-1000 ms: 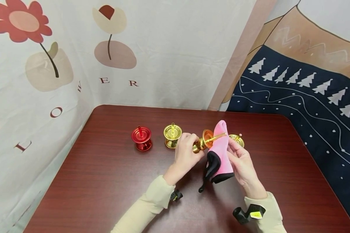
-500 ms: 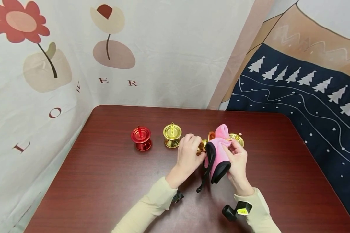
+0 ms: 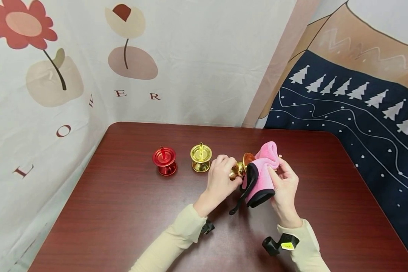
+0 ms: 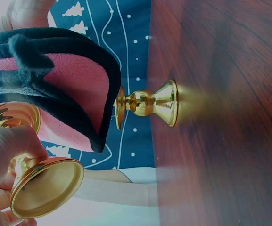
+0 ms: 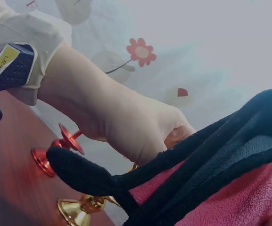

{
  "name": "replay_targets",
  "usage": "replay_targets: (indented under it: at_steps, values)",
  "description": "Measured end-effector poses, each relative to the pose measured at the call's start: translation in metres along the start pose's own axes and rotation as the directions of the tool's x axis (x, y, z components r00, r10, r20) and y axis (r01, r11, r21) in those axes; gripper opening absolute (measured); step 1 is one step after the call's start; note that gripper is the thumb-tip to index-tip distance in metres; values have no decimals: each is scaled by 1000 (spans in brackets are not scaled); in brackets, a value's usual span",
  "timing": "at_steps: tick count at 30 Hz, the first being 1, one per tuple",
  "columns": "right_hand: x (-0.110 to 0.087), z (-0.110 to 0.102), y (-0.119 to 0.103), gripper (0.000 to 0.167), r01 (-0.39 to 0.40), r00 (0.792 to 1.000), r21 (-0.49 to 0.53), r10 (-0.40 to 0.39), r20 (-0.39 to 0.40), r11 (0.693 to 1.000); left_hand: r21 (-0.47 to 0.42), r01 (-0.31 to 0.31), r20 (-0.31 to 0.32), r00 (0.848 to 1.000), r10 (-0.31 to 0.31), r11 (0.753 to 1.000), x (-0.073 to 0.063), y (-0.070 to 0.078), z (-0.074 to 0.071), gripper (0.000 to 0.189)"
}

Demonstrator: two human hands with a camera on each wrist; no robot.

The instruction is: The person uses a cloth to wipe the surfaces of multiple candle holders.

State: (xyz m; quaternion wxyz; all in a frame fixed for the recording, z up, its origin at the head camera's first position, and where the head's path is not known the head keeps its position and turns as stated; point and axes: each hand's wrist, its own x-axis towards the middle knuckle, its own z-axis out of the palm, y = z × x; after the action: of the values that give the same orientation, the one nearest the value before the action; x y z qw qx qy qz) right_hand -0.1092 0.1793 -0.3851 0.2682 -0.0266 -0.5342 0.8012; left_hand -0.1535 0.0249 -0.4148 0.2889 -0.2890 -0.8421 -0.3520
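Observation:
My left hand point(image 3: 221, 179) grips a gold candle holder point(image 3: 238, 170) near its base, tilted so the dish and spike end point right. In the left wrist view the flared base point(image 4: 48, 188) faces the camera below the fingers. With thumb and fingers, my right hand point(image 3: 286, 190) pinches a pink cloth point(image 3: 264, 175) edged in black. The cloth is folded against the dish side of the holder and hides the spike. A black loop point(image 5: 81, 174) on the cloth hangs loose. In the right wrist view, the cloth covers most of the held holder.
A red candle holder point(image 3: 164, 160) and a gold one point(image 3: 201, 155) stand upright left of the hands. Another gold candle holder point(image 4: 143, 102) stands beyond the cloth, mostly hidden in the head view. The brown table point(image 3: 122, 211) ends at hanging printed fabrics point(image 3: 197, 75).
The cloth went from lying beside the bare spike to folding over it. My right hand moved left, then back right and slightly up with the cloth. The left hand shifted slightly right.

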Motion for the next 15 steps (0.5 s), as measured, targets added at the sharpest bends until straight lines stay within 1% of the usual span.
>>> replay_targets:
  at_steps: [4,10,13,15]
  values:
    - [-1,0,0,31,23,1000,34,-23,-15,999,-11,9,11,1000,-9,1000,0,0,0,31]
    - [-1,-1,-1,26,59,997,95,-53,-59,994,-36,6,-4,1000,-6,999,0,-1,2,31]
    - [0,-2,-4,25,73,994,109,-64,-83,991,-44,36,-16,999,-37,998,-1,-3,2,32]
    - [1,-4,-5,24,67,994,114,-56,-95,991,-52,65,-23,998,-66,997,-2,-5,1,33]
